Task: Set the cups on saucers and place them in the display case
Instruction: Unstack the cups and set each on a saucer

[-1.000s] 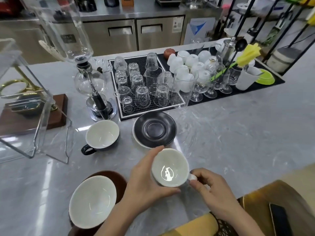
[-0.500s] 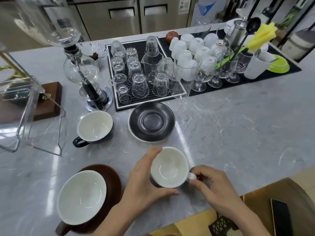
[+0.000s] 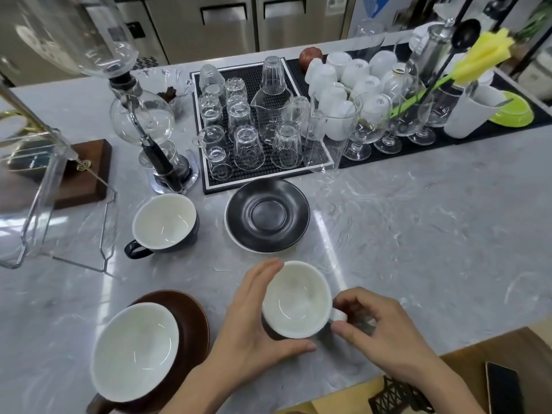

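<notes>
Open marble counter (image 3: 418,234) right of the black saucer (image 3: 267,215), free path there. Far side blocked: rubber mat of upturned glasses (image 3: 254,130), just beside it the siphon brewer (image 3: 149,127). Left: black cup (image 3: 164,224) sits between the saucer and the clear display case (image 3: 44,180). Near left taken by brown cup and saucer (image 3: 149,351). Phone (image 3: 504,386) at the near right edge.

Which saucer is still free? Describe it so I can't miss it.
Find the black bar mat holding upturned glasses. Directly in front of it on the marble counter lies the black saucer. Unlike the brown saucer near the front edge, it carries no cup, and its underside rim shows white.
</notes>
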Demonstrator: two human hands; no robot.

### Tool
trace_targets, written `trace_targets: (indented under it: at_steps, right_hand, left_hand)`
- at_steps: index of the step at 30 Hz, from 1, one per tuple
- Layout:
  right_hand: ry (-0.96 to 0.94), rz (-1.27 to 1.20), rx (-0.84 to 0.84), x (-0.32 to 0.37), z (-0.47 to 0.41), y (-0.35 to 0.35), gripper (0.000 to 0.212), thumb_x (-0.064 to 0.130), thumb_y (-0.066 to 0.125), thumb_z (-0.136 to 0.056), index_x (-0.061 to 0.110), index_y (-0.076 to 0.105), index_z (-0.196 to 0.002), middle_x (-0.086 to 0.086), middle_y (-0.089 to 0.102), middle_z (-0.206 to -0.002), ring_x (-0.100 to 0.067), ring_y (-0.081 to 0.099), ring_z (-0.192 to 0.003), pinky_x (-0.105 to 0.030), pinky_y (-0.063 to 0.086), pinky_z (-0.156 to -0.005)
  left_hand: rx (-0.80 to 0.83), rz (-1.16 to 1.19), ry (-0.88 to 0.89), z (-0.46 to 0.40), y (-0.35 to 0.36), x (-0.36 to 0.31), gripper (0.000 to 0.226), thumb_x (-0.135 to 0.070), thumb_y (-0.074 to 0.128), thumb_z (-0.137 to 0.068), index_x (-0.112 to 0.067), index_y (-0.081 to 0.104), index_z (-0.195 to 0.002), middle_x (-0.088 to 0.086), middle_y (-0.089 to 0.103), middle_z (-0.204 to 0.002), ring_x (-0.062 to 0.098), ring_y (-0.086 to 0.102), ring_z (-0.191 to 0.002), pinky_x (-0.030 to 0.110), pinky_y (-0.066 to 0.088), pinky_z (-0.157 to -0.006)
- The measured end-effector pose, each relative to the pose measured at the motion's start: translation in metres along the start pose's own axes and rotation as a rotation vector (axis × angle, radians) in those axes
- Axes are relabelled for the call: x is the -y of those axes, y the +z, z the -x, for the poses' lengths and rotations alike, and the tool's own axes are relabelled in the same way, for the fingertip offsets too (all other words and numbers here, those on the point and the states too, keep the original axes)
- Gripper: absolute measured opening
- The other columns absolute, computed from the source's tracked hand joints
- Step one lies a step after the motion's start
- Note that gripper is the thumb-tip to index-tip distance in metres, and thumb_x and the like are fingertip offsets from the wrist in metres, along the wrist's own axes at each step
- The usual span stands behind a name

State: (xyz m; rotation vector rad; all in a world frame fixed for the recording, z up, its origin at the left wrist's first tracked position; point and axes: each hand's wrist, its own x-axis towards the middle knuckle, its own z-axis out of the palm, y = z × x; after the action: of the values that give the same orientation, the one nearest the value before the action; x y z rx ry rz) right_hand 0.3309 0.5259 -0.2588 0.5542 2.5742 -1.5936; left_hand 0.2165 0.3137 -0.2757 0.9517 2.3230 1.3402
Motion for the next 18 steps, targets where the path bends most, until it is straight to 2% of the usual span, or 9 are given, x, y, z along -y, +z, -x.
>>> trace_targets:
  at_steps: [4, 8, 10, 14, 18]
  right_hand:
    - [-0.02, -0.021, -0.003, 0.002, -0.007, -0.003, 0.028, 0.021, 0.085, -0.072, 0.03, 0.07, -0.094, 0.012, 0.073, -0.09, -0.009, 0.068, -0.086, -0.015, 0.052, -0.074]
    - [-0.068, -0.051, -0.006, 0.001, -0.015, -0.002, 0.047, 0.028, 0.087, -0.069, 0.033, 0.066, -0.111, 0.011, 0.07, -0.106, -0.015, 0.067, -0.093, -0.023, 0.055, -0.078]
    - [-0.094, -0.039, 0.018, 0.002, -0.017, -0.003, 0.06, 0.032, 0.088, -0.068, 0.037, 0.061, -0.122, 0.013, 0.067, -0.116, -0.013, 0.066, -0.1, -0.021, 0.053, -0.083]
    - [-0.125, -0.033, 0.087, 0.004, -0.02, -0.004, 0.081, 0.039, 0.089, -0.062, 0.04, 0.052, -0.134, 0.019, 0.058, -0.133, -0.008, 0.061, -0.111, -0.014, 0.047, -0.091]
    - [-0.149, 0.006, 0.107, 0.009, -0.023, -0.003, 0.086, 0.039, 0.09, -0.059, 0.041, 0.05, -0.136, 0.023, 0.054, -0.133, -0.006, 0.058, -0.115, -0.012, 0.045, -0.092]
  left_hand:
    - [-0.006, 0.037, -0.034, -0.001, -0.002, -0.002, 0.108, -0.059, 0.092, -0.056, -0.035, 0.037, -0.146, -0.025, 0.039, -0.148, 0.002, 0.04, -0.142, 0.011, 0.031, -0.112]
    - [-0.005, 0.03, -0.068, -0.001, -0.003, -0.003, 0.111, -0.058, 0.093, -0.056, -0.032, 0.037, -0.149, -0.019, 0.044, -0.149, 0.007, 0.044, -0.14, 0.031, 0.041, -0.114]
    - [-0.006, 0.032, -0.077, -0.001, -0.003, -0.003, 0.111, -0.055, 0.094, -0.056, -0.034, 0.037, -0.148, -0.019, 0.045, -0.149, 0.008, 0.045, -0.14, 0.036, 0.042, -0.114]
    - [-0.024, 0.054, -0.079, 0.001, -0.006, -0.005, 0.109, -0.05, 0.097, -0.054, -0.036, 0.04, -0.146, -0.019, 0.049, -0.147, 0.009, 0.05, -0.136, 0.032, 0.045, -0.11]
    - [-0.045, 0.061, -0.071, -0.001, -0.012, -0.005, 0.109, -0.044, 0.098, -0.055, -0.043, 0.037, -0.145, -0.02, 0.051, -0.146, 0.01, 0.053, -0.134, 0.029, 0.045, -0.11]
